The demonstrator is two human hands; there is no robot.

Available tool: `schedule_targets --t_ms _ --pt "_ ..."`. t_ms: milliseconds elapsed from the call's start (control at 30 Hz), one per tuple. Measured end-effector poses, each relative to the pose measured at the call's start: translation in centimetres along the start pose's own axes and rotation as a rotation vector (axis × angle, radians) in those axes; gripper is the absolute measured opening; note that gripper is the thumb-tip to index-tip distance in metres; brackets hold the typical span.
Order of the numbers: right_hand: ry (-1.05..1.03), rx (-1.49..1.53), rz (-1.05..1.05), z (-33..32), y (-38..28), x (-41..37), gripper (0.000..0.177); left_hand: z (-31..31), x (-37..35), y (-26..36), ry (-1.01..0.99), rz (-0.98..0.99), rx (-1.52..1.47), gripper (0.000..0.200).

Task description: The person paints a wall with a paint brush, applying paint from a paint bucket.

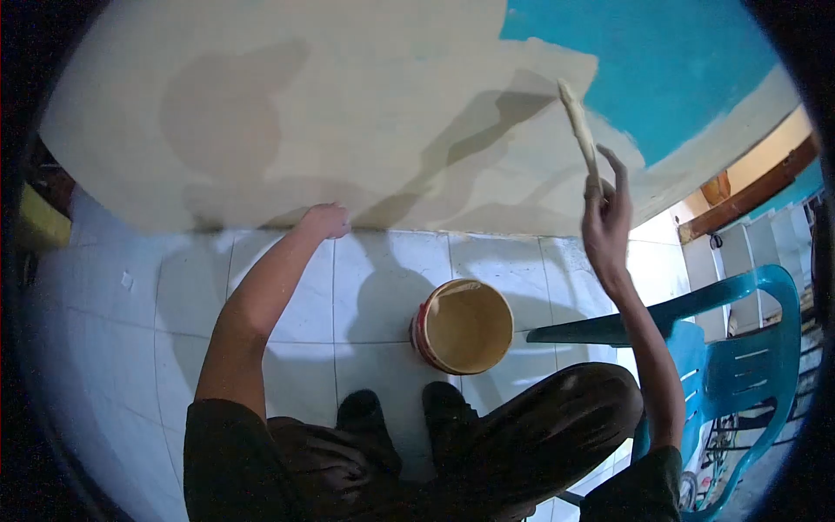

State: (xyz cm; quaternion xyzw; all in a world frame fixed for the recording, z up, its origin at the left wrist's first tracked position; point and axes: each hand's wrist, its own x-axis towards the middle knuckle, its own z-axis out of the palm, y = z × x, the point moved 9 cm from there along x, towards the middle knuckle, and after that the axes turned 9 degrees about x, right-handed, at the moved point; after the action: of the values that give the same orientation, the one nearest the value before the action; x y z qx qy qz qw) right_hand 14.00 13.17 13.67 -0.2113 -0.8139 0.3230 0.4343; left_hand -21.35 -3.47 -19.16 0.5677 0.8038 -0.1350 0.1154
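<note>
My right hand (609, 222) is closed around the handle of a paintbrush (576, 117) coated in cream paint. The brush tip is at the wall (365, 104), near the border between cream paint and a blue patch (670, 65). One finger of that hand stands away from the handle. My left hand (326, 220) is curled into a loose fist low in front of the wall, with nothing visible in it. Between my arms, a paint bucket (420, 335) with cream paint inside stands on the tiled floor, in front of my feet.
A teal plastic chair (739, 370) stands close to my right arm, one armrest reaching toward the bucket. White floor tiles (287, 374) run up to the wall's base. A yellow object (43, 217) is at the far left. Beyond the wall's right end is a brown wooden edge (739, 200).
</note>
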Motion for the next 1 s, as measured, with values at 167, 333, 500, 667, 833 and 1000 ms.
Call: schedule_targets --t_ms 167,333,500,667,833,1000 --pt "-0.608 -0.212 0.27 0.7 -3.2 -3.0 0.029 2.9 -0.1 5.2 -0.106 0.161 -0.052 0.03" --pt "-1.206 -0.43 0.254 4.0 -4.6 -8.8 0.029 6.1 1.0 5.9 -0.136 0.302 -0.1 0.03" --pt "-1.506 -0.585 0.051 8.7 -0.5 -14.7 0.024 1.2 -1.7 1.2 -0.024 0.144 -0.078 0.026" --pt "-1.631 -0.628 -0.161 13.6 5.5 -18.5 0.024 2.3 -1.8 -2.4 0.15 0.08 0.033 0.029" --pt "-1.616 -0.639 -0.241 16.5 9.4 -21.3 0.037 2.6 -4.1 -2.2 -0.253 -0.02 -0.042 0.028" --pt "-1.503 -0.458 -0.322 18.7 11.9 -22.5 0.029 4.8 -1.6 -3.1 -0.001 0.043 0.002 0.028"
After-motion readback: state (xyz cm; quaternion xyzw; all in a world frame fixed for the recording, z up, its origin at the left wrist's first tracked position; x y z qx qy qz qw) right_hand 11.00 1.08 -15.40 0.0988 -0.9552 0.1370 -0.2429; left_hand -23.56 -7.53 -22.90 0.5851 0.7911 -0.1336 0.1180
